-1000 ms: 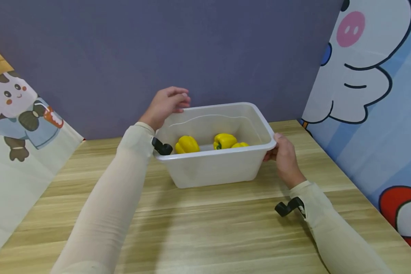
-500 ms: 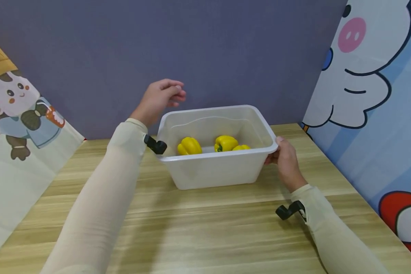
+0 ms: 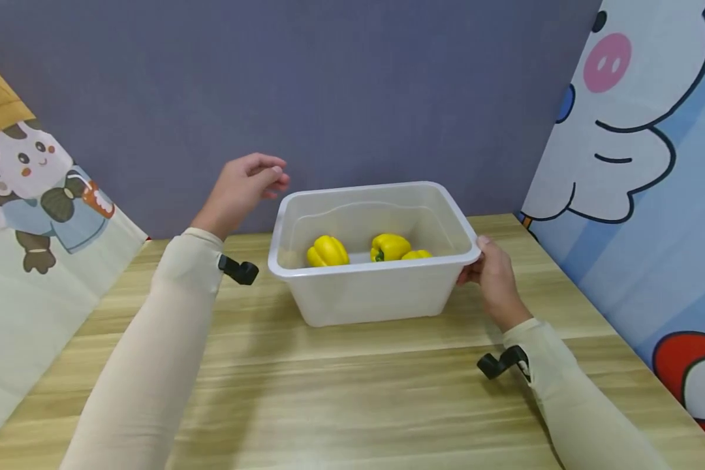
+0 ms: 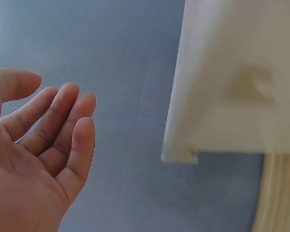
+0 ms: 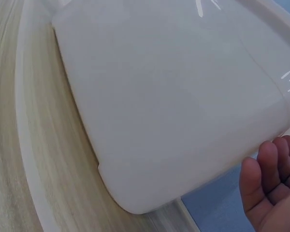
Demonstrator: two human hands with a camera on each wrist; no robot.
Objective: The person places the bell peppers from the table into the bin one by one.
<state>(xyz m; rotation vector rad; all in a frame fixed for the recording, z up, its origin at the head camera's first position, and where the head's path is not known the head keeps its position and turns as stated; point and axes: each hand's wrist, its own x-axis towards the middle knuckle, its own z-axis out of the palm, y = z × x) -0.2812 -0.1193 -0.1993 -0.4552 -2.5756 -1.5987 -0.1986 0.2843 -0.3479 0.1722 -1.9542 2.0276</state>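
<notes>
A white plastic bin [image 3: 376,297] stands on the table with three yellow bell peppers inside: one pepper [image 3: 328,251] on the left, another pepper [image 3: 390,247] right of the middle, and a third pepper [image 3: 417,255] partly hidden by the front rim. My right hand [image 3: 496,281] grips the bin's right rim, thumb on top and fingers curled below. In the right wrist view, those fingertips [image 5: 268,157] lie along the bin's outer wall. Left of the bin, my left hand [image 3: 241,189] hovers in the air, fingers loosely bent and holding nothing.
The wood-grain table [image 3: 341,398] extends in front of the bin. A grey-purple wall [image 3: 352,91] rises close behind it. Printed cartoon panels [image 3: 640,156] border the table on both sides. Each sleeved wrist carries a black camera mount [image 3: 239,269].
My left hand has moved left, away from the bin's left rim, first rising slightly and then sinking. My right hand stays on the right rim; the bin and peppers look unmoved.
</notes>
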